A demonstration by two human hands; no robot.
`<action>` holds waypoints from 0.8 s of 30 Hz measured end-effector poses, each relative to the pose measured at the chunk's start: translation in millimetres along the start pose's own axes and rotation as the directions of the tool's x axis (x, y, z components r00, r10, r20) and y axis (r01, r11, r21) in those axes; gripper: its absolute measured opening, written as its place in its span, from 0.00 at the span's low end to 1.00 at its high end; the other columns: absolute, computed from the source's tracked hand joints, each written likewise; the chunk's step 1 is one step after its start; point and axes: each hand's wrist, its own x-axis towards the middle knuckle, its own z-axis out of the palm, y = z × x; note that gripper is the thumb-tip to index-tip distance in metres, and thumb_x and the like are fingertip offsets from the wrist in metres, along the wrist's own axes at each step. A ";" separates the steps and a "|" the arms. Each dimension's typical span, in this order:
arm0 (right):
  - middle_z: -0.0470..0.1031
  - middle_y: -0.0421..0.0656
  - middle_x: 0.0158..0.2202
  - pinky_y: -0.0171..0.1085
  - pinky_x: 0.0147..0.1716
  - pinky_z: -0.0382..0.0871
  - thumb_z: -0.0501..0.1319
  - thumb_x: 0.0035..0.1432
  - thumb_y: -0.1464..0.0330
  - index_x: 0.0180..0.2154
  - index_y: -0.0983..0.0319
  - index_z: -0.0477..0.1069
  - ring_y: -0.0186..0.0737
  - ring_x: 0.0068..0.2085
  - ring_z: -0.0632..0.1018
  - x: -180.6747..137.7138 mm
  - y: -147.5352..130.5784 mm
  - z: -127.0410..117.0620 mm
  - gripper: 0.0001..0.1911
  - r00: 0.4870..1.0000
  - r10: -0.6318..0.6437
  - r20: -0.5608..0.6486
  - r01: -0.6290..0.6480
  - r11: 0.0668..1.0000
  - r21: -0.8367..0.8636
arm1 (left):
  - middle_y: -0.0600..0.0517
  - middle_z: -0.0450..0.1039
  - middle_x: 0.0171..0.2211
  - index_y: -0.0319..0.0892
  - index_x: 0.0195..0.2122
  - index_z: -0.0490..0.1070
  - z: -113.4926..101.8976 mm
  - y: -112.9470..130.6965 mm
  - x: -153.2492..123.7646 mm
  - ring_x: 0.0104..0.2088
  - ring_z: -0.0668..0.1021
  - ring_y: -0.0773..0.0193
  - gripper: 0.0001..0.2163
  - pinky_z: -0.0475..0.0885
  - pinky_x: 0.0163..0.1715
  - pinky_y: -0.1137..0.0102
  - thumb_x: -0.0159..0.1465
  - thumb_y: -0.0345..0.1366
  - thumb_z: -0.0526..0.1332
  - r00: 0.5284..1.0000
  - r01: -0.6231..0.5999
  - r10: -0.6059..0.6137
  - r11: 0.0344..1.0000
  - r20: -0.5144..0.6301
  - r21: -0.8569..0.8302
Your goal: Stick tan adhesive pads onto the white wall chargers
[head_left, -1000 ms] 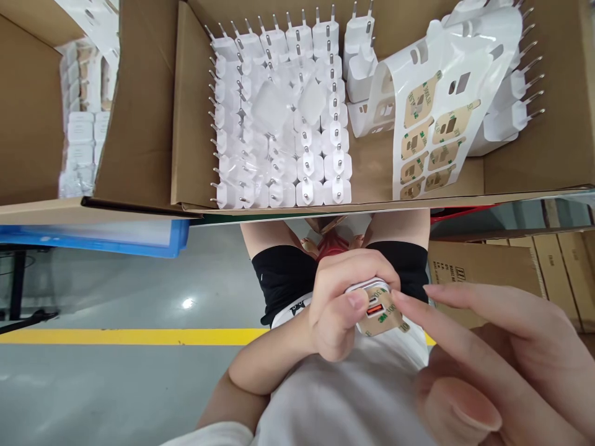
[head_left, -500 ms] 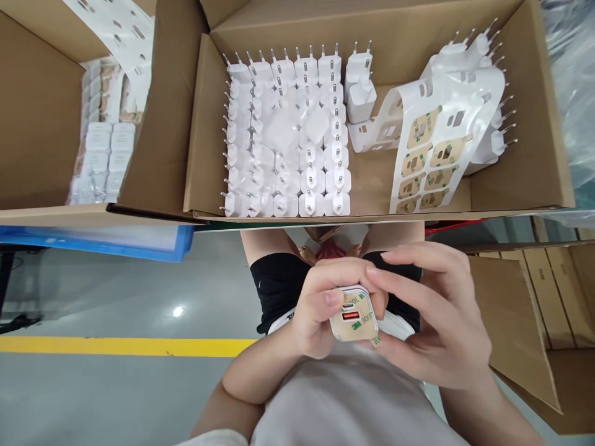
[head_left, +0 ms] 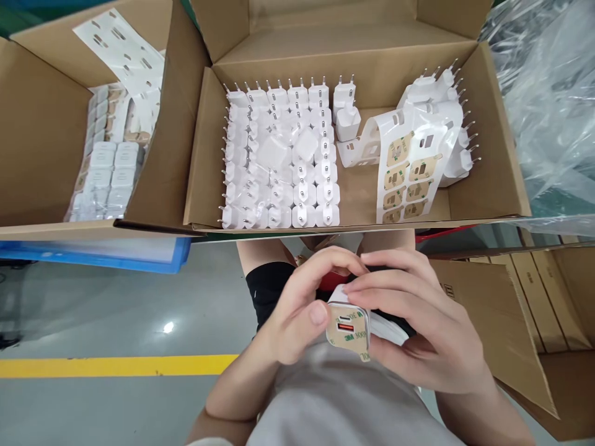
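Note:
A white plug charger (head_left: 344, 329) is between my hands in front of my body, its port end facing the camera. That face carries a tan adhesive sticker with green print, its cutouts around an orange-red USB port and a smaller slot; a tab juts from the lower right corner. My right hand (head_left: 423, 319) grips the charger, fingers over its top and right side, thumb at the lower right. My left hand (head_left: 302, 310) is loosely curved, fingers apart, thumb tip by the charger's left edge. The charger's pin end is hidden.
A cardboard box (head_left: 360, 214) ahead holds rows of white plug chargers (head_left: 302, 192) and a curled sticker sheet (head_left: 402, 179). Another box (head_left: 41, 130) at left contains more chargers and a used backing sheet (head_left: 118, 46). Plastic wrap (head_left: 553, 118) lies at right, above an open carton (head_left: 497, 322).
My left hand has loosened from the charger, its thumb sliding off the sticker to the left edge. My right hand has closed in on the charger. The camera view has shifted.

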 end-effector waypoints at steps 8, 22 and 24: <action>0.87 0.48 0.48 0.52 0.55 0.73 0.68 0.63 0.78 0.55 0.63 0.78 0.53 0.56 0.79 -3.4 1.4 -2.4 0.19 0.999 -0.044 -0.024 0.043 0.998 -0.051 | 0.52 0.79 0.61 0.55 0.67 0.73 11.2 25.3 -18.4 0.59 0.80 0.57 0.23 0.72 0.61 0.69 0.71 0.35 0.69 0.999 0.012 -0.017 0.988 0.031 0.155; 0.87 0.46 0.43 0.52 0.51 0.74 0.67 0.62 0.79 0.52 0.61 0.78 0.52 0.51 0.79 -2.5 1.2 0.3 0.18 0.998 -0.054 -0.039 0.049 0.992 -0.113 | 0.45 0.84 0.51 0.42 0.57 0.77 10.2 23.2 -10.1 0.50 0.84 0.56 0.13 0.78 0.55 0.65 0.79 0.42 0.61 0.999 0.038 -0.039 0.966 -0.002 0.256; 0.87 0.45 0.44 0.52 0.49 0.75 0.67 0.63 0.78 0.53 0.60 0.78 0.52 0.50 0.79 -3.3 1.8 0.5 0.17 0.998 -0.042 -0.039 0.038 0.994 -0.099 | 0.46 0.84 0.49 0.42 0.57 0.77 10.2 22.7 -9.0 0.49 0.84 0.57 0.12 0.79 0.54 0.65 0.78 0.40 0.63 1.000 0.018 -0.018 0.965 -0.004 0.261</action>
